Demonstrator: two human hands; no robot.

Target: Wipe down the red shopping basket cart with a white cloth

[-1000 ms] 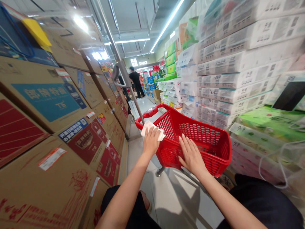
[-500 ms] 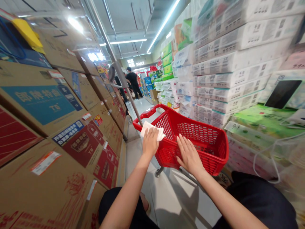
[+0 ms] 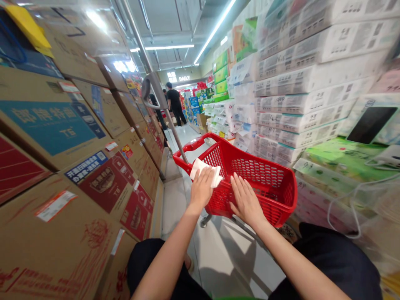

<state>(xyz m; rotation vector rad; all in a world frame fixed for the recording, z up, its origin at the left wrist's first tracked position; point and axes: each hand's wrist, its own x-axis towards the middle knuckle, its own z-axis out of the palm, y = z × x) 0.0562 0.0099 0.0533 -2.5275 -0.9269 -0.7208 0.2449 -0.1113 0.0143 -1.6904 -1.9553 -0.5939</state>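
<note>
A red plastic basket [image 3: 262,160] with lattice walls sits on the metal frame of a shopping cart, in the middle of the head view. Under the flat fingers of my left hand [image 3: 202,189], a folded white cloth [image 3: 215,177] is pressed on the near rim, close to the handle corner. Whether it is cloth or paper tissue I cannot tell. My right hand [image 3: 246,198] rests on the near rim further right, its fingers stretched out and holding nothing. A grey pole [image 3: 178,135] rises beside the handle end of the cart.
Stacked cardboard cartons [image 3: 103,175] line the left side. Wrapped tissue packs [image 3: 290,104] pile up on the right, with a black phone [image 3: 371,125] and a white cable [image 3: 354,212] near them. A person in dark clothes [image 3: 175,102] stands further down the aisle.
My left hand has slid a little to the right along the rim with the white cloth. My right hand stays at about the same spot on the rim.
</note>
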